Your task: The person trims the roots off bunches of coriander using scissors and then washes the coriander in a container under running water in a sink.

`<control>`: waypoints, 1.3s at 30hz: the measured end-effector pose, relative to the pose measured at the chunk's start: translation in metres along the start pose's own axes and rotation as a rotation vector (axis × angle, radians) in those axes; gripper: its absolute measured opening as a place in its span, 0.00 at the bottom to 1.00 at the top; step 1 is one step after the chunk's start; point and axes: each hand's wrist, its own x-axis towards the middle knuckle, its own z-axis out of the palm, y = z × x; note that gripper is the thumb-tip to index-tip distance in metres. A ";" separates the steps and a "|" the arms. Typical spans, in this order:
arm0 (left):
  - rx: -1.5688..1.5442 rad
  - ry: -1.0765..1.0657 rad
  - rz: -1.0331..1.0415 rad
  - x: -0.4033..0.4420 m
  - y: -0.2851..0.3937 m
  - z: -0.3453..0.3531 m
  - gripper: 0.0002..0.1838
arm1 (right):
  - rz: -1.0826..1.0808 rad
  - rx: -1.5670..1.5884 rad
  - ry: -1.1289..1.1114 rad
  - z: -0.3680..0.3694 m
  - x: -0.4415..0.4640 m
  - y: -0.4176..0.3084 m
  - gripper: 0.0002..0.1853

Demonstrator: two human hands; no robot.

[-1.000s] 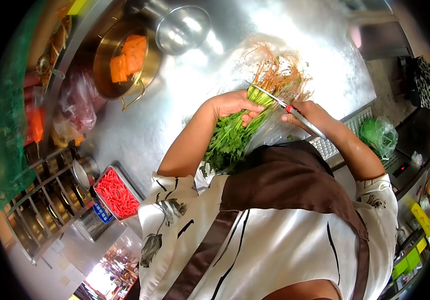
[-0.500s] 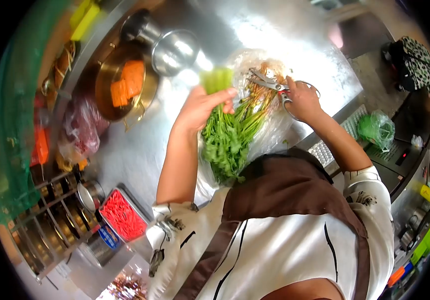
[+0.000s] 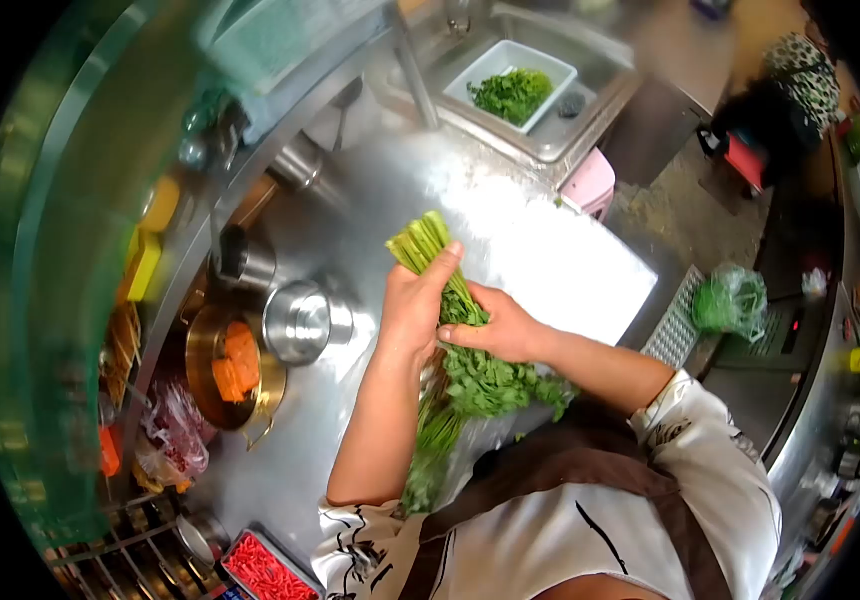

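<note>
A bunch of leafy green herbs (image 3: 490, 384) is held over the metal table, its cut stems pointing up and away from me. My left hand (image 3: 418, 300) is wrapped round the stems near their cut ends. Just below it, my right hand (image 3: 498, 325) grips the same bunch where the leaves begin. More greens (image 3: 438, 432) lie beneath on clear plastic, partly hidden by my left forearm and the bunch. No scissors can be seen.
A sink (image 3: 590, 105) at the far side holds a white tub (image 3: 460, 84) with greens. On the left stand a metal bowl (image 3: 298, 322), a pot (image 3: 208, 345) with orange pieces and a tray of red strips (image 3: 268, 570). A person (image 3: 785, 100) is at the upper right.
The scissors have left my right hand, which now grips the herb bunch beside my left hand. The bunch has moved away from the roots. My view has shifted toward the sink.
</note>
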 end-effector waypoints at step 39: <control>0.999 0.567 -0.229 -0.140 -0.150 -0.063 0.06 | 0.433 0.181 -0.562 -0.138 0.000 0.047 0.07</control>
